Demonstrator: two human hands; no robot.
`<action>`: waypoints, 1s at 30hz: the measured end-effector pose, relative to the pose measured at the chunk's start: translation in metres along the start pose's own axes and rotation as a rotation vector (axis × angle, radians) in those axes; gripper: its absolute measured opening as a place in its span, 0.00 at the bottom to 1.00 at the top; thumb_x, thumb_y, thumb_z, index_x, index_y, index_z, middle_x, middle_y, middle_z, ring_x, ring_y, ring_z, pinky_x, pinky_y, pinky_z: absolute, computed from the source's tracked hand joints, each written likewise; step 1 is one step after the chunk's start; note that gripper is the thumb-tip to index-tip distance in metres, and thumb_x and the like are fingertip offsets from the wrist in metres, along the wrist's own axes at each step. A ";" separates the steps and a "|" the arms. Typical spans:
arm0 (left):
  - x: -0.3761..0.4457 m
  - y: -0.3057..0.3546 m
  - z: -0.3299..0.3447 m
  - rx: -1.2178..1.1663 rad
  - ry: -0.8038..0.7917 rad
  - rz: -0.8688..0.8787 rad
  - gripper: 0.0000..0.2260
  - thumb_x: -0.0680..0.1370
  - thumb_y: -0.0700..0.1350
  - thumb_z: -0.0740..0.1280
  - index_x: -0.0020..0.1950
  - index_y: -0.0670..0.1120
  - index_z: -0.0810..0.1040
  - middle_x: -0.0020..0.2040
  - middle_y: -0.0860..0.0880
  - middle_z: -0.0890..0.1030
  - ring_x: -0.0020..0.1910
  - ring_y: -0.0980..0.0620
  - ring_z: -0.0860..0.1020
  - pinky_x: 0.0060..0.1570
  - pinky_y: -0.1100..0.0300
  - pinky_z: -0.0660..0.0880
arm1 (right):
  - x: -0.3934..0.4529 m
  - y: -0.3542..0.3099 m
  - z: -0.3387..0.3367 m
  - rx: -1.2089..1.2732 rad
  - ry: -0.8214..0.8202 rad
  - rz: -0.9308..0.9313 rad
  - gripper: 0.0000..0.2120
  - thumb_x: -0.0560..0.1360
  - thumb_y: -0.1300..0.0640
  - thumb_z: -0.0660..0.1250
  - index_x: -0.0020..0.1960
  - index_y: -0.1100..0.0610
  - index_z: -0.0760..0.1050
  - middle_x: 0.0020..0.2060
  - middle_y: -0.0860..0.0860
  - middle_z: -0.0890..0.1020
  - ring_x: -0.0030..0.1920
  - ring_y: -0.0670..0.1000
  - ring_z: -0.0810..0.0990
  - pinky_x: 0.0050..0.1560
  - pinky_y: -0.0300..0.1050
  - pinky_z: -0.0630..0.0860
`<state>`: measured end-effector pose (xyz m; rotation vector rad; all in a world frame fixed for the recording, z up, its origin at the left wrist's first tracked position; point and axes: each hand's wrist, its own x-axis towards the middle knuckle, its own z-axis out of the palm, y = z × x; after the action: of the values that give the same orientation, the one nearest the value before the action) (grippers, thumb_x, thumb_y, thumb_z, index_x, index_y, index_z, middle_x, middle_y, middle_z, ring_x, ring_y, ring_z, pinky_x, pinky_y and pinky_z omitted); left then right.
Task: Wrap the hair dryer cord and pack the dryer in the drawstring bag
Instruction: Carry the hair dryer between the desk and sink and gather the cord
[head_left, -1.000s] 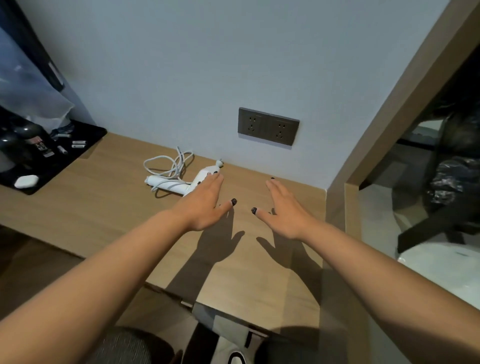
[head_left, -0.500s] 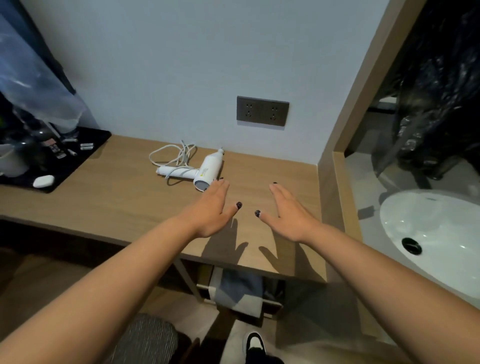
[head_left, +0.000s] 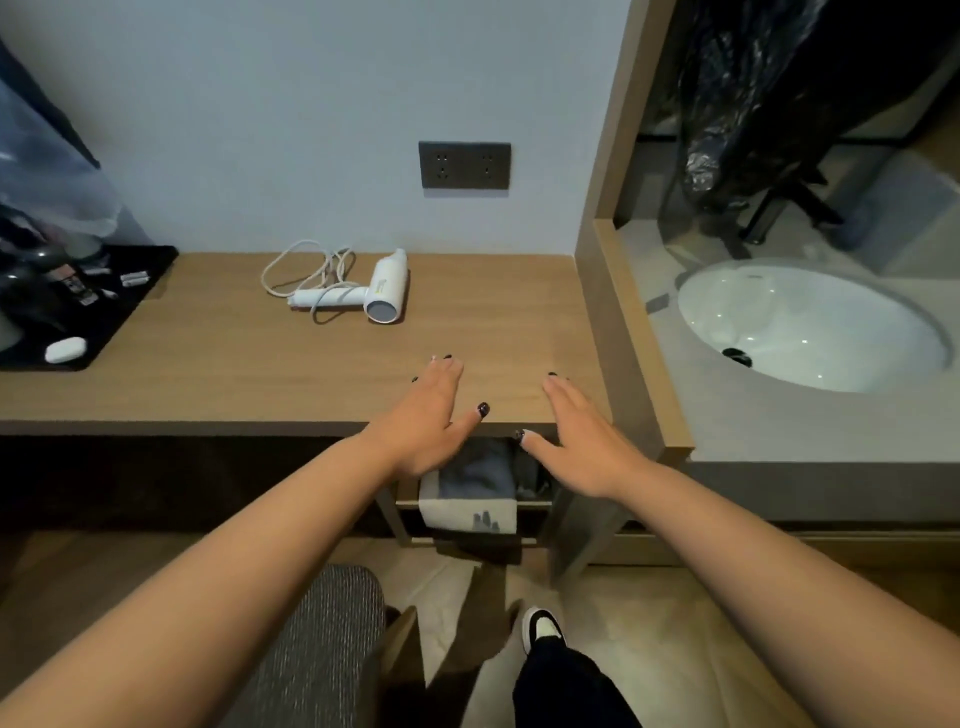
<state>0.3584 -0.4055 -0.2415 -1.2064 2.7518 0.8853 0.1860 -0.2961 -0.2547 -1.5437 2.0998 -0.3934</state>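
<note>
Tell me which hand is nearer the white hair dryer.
Left. The left hand is just in front of the white hair dryer; the right hand sits farther right.

We hold both bare arms stretched forward, entering from the lower corners and converging toward the middle. Our left hand is flat and palm down, its fingers extended together and pointing ahead, the thumb angled out to the right. Our right hand mirrors it, palm down, fingers straight and together, thumb angled left toward the other thumb. The two thumbs are near each other but do not touch. Both hands are spread and empty, gripping nothing. The nails are painted dark. Both forearms are bare up to the frame edge, with no sleeves.
</note>
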 end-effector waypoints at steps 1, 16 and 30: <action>-0.006 0.004 0.004 -0.002 -0.011 0.012 0.31 0.83 0.53 0.57 0.79 0.42 0.47 0.80 0.45 0.48 0.79 0.50 0.44 0.75 0.57 0.45 | -0.012 0.005 0.003 0.000 0.000 0.023 0.37 0.80 0.45 0.60 0.79 0.56 0.44 0.79 0.50 0.48 0.78 0.49 0.45 0.77 0.49 0.50; -0.025 0.103 0.091 0.146 -0.087 0.241 0.33 0.83 0.56 0.55 0.80 0.45 0.42 0.80 0.48 0.43 0.78 0.53 0.42 0.77 0.56 0.45 | -0.120 0.112 0.016 -0.174 0.257 0.249 0.34 0.81 0.45 0.56 0.79 0.57 0.44 0.79 0.53 0.49 0.78 0.52 0.43 0.77 0.52 0.43; -0.013 0.302 0.211 0.163 -0.255 0.504 0.34 0.82 0.54 0.57 0.79 0.46 0.39 0.80 0.49 0.44 0.78 0.54 0.45 0.74 0.58 0.49 | -0.297 0.277 -0.037 -0.004 0.391 0.578 0.32 0.81 0.44 0.56 0.79 0.53 0.47 0.79 0.49 0.50 0.78 0.49 0.45 0.72 0.44 0.40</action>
<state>0.1187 -0.1269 -0.2666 -0.3438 2.8745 0.7476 0.0121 0.0702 -0.2984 -0.8365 2.7172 -0.5008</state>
